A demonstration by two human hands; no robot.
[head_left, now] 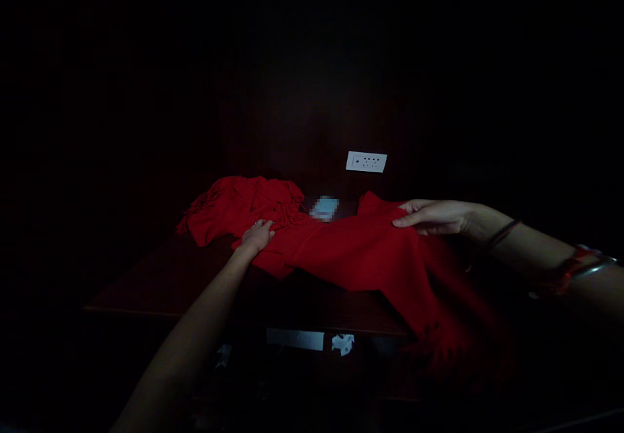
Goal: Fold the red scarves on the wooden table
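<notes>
A red scarf (341, 251) with fringed ends lies across the dark tabletop, bunched at the left. My right hand (433, 217) pinches its upper edge between thumb and fingers and lifts that part up. From there, a fringed end hangs past the table's front edge, blurred at the bottom. My left hand (258, 233), with a ring on one finger, is closed on the cloth beside the bunched part (244, 202). Whether the bunched part and the stretched part are one piece cannot be made out.
A small pale, blurred-out object (325, 208) lies behind the scarf. On the back wall is a white socket panel (366, 162). Below the dark wooden tabletop (160, 283), a white strip (295, 339) and a crumpled white piece (342, 344) show. The surroundings are very dark.
</notes>
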